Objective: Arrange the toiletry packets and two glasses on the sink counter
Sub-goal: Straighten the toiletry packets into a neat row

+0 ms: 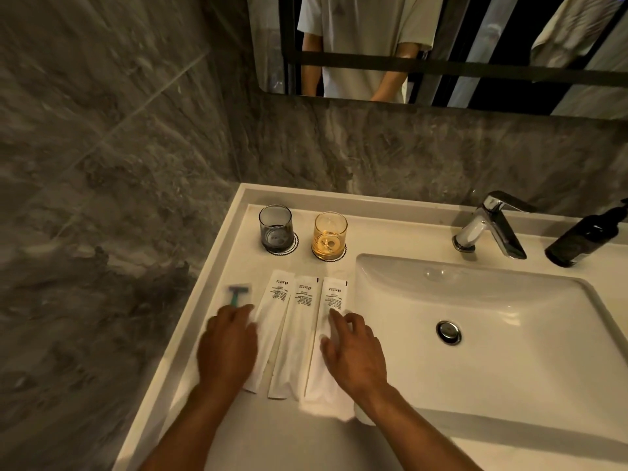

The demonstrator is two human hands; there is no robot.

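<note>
Two glasses are standing along the back edge of the sink counter, each on a round coaster. The grey glass, nearer the back left corner, is showing no contents I can make out. The amber glass is standing just beside it toward the basin; whether it is holding liquid cannot be told through its tint.

Three white toiletry packets are lying side by side in front of the glasses, long sides touching or slightly overlapping, printed ends pointing to the back edge. A razor packet is lying at the left edge, blurred.

I am resting my left hand palm down, fingers together, on the near part of the razor packet and the leftmost white packet. I am laying my right hand palm down, fingers loosely spread, on the rightmost white packet beside the basin rim.
</note>
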